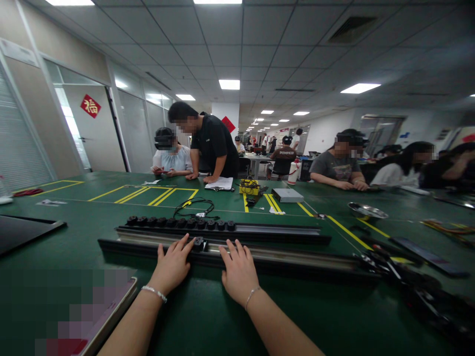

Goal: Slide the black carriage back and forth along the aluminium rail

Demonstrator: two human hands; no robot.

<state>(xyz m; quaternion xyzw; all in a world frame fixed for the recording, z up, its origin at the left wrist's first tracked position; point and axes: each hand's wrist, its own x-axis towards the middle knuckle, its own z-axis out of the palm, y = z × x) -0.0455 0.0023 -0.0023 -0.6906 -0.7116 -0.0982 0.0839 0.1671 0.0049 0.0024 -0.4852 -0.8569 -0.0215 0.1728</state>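
A long black rail with a metallic channel [297, 258] lies across the green table in front of me. One small black block [198, 243] sits in its channel. My left hand [172, 267] rests on the rail just left of the block, fingers spread, fingertips close to it. To the right of the block, my right hand [239, 272] lies over the rail with its fingers apart. Neither hand shows anything gripped. Behind runs a second black rail [278, 231], with a row of several round black pieces [181, 223] along its left half.
Beyond the rails lie a black cable [195, 206], a yellow object [249, 187], a grey box [287, 195] and a metal bowl [367, 211]. A phone [107, 316] is near left; dark equipment [419, 291] near right. People sit and stand across the table.
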